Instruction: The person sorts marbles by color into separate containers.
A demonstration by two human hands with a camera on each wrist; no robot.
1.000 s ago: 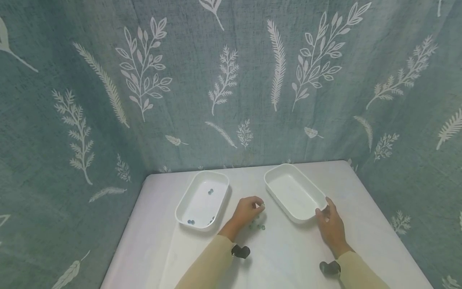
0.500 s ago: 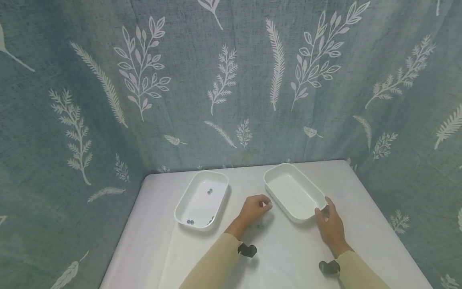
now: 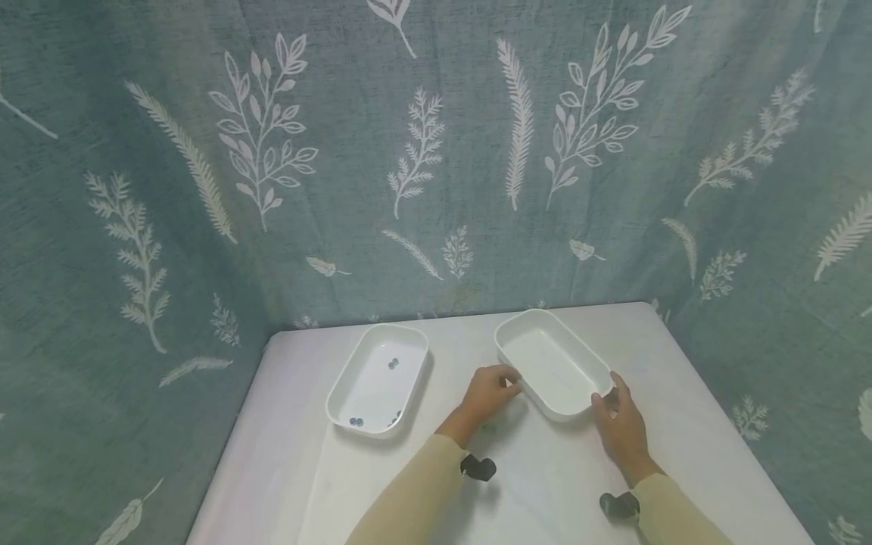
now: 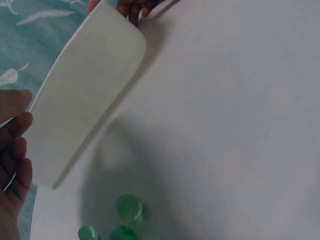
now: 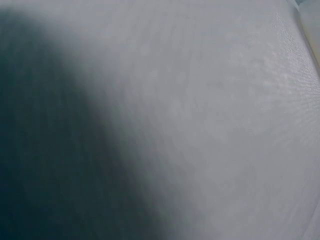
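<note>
My left hand (image 3: 489,393) has reached the near-left rim of the white tray (image 3: 555,409) on the right. Its thumb and index finger are pinched together at that rim; a small pale-green glass-like piece showed there earlier but is now hidden. In the left wrist view, this hand (image 4: 12,150) overlaps the tray's wall (image 4: 85,95). My right hand (image 3: 623,435) grips the tray's near-right corner, thumb at the rim and fingers behind. Several round green glass-like pieces (image 4: 129,207) lie on the table below my left forearm, mostly hidden in the head view. The right wrist view shows only blurred surface and shadow.
A second white tray (image 3: 338,378) stands to the left, with a few small blue round pieces (image 3: 393,363) in it. Both trays rest on a white-covered table (image 3: 272,439). A leaf-patterned green-blue curtain (image 3: 354,151) rises behind and along both sides.
My left hand has moved right, from above the green pieces to the right tray's rim, carrying a small piece in its fingertips. My right hand keeps hold of the tray corner.
</note>
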